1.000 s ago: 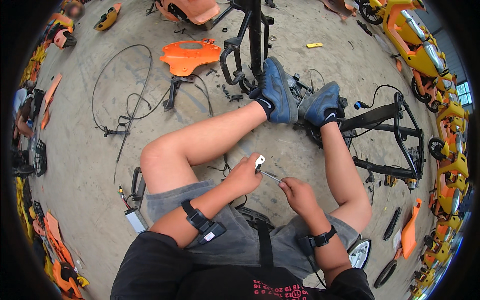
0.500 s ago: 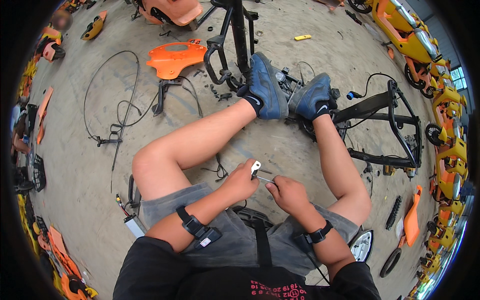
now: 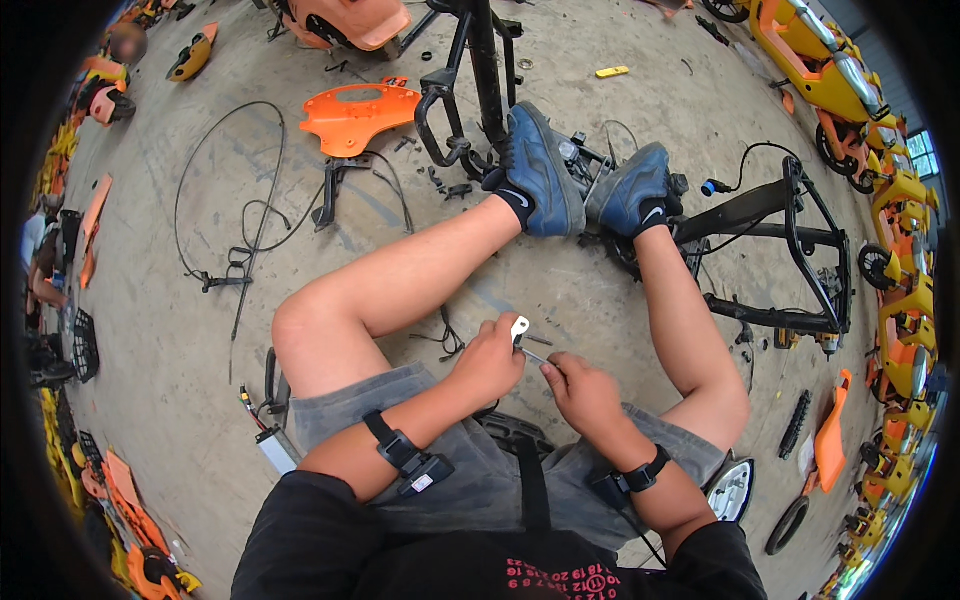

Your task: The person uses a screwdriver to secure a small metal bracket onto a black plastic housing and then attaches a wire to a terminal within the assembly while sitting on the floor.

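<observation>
In front of my lap, my left hand [image 3: 492,362] is closed around a small part with a pale metal tab [image 3: 520,326] that has a hole near its end. The rest of that part is hidden in the fingers. My right hand [image 3: 585,393] pinches a thin-shafted screwdriver [image 3: 535,357], its handle mostly covered by the palm. The shaft points left, its tip at the part in my left hand. Below the hands, a dark ribbed object [image 3: 512,430] lies between my thighs.
My shoes [image 3: 545,185] rest against parts by a black frame [image 3: 815,235] at the right. Another black frame [image 3: 485,75] stands ahead. An orange panel [image 3: 350,125], a looped cable [image 3: 280,150] and a yellow tool [image 3: 612,72] lie on the concrete. Yellow scooters [image 3: 905,290] line the right side.
The whole scene has shifted slightly to the right in the picture. Both hands keep their holds, with the screwdriver still at the part and only slight finger movement.
</observation>
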Motion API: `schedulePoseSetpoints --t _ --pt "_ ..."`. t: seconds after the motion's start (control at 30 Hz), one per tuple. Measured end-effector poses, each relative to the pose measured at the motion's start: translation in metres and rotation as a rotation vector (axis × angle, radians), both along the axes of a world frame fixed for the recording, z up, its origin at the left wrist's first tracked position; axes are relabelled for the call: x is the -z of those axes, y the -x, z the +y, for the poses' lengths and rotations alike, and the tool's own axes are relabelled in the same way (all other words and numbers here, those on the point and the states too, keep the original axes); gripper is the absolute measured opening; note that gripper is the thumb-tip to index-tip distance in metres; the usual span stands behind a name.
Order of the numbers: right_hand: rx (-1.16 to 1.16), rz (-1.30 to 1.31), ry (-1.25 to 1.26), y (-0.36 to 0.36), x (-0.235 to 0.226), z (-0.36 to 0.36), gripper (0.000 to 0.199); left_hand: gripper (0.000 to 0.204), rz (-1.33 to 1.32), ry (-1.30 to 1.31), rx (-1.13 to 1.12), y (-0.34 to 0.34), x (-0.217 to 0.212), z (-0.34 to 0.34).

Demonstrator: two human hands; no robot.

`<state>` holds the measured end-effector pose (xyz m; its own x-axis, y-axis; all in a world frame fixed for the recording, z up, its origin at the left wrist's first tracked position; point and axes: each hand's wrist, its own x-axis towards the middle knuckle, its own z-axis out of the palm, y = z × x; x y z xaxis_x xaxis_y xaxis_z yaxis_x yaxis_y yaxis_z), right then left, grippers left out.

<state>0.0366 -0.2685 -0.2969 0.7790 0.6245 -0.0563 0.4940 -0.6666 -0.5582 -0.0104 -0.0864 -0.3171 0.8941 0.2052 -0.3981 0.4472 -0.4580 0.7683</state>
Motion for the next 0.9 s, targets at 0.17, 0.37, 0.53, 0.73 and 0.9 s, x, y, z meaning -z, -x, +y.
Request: schedulePoseSetpoints --t 0.17,0.37,0.53,0.73,0.9 --pt "-0.061 -0.195 0.104 -0.007 -0.008 0.0 0.016 0.053 -0.027 -0.013 -0.046 -0.002 0.015 -0.006" --pt "-0.071 -0.373 0.043 -0.002 -0.003 0.001 0.019 0.058 0.056 0.013 -0.058 -0.003 0.021 -0.009" --pt "-0.029 -0.2 0.094 0.002 -0.003 -0.002 0.027 0.057 0.049 0.012 -0.014 0.003 0.024 -0.008" --pt "-0.012 0.045 0.126 0.003 -0.001 -0.002 0.037 0.055 0.037 -0.074 0.037 0.001 0.016 -0.008" --pt "-0.013 0.225 0.106 0.002 -0.002 -0.003 0.04 0.054 -0.031 -0.088 0.043 0.002 0.007 -0.006"
